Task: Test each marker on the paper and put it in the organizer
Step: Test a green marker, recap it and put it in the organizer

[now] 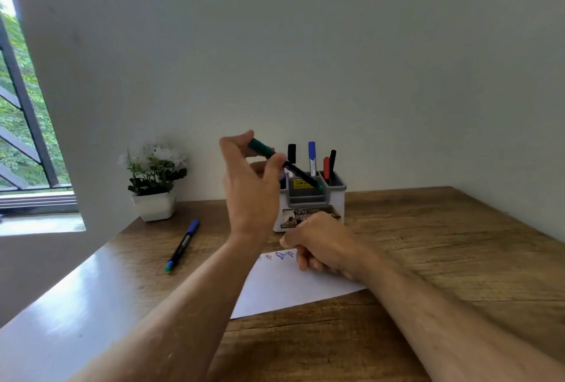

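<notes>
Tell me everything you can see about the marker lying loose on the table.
The loose marker has a blue cap at its far end, a dark barrel with a pale label, and a teal near end. It looks plastic. It lies flat on the wooden table, angled diagonally, left of the paper and in front of the potted plant. Neither hand touches it.

Pale wall (336, 45) behind a wooden table (458, 259); daylit window (18, 106) at left.

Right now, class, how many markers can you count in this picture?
6: one in the left hand, green; one on the table; four standing in the organizer: black, blue, red, black. The hand may hide others.
</notes>
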Motion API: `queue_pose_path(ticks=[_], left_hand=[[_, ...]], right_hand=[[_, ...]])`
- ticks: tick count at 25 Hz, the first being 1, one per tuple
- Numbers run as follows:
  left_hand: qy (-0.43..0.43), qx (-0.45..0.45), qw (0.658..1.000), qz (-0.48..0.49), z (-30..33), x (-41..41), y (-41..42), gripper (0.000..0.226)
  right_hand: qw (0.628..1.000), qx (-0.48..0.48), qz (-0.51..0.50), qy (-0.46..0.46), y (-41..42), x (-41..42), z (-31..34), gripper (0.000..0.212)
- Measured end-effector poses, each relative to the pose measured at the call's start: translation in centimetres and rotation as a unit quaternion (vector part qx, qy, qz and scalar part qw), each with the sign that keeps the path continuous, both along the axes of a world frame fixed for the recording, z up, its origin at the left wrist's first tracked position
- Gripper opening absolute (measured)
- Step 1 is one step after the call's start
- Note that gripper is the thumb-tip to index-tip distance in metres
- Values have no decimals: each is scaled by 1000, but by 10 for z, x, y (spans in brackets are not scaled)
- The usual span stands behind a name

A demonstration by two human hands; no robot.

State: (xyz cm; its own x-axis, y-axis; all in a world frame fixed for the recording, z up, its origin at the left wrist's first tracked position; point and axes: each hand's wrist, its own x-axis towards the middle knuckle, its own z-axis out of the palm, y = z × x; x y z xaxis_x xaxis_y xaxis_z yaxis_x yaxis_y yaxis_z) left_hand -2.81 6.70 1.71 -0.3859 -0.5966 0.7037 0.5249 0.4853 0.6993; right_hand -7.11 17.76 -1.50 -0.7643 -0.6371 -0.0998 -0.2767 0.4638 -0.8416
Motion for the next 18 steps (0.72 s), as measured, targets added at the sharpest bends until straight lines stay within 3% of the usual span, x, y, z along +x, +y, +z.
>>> queue_pose_path(ticks=[6,10,13,18], left_hand=[[-25,-134,990,36,24,-42,17,36],[-108,-192,975,37,33,-67,17,37],[-197,-274,940,57,28,-81,20,43],[-299,-357,881,88,16,-99,22,60]], right_hand=[[1000,11,2,25,1,-2,0,39],[999,13,23,28,2,-1,1,46],[998,8,44,40,3,0,3,43],[984,32,97,147,9,1,6,23]])
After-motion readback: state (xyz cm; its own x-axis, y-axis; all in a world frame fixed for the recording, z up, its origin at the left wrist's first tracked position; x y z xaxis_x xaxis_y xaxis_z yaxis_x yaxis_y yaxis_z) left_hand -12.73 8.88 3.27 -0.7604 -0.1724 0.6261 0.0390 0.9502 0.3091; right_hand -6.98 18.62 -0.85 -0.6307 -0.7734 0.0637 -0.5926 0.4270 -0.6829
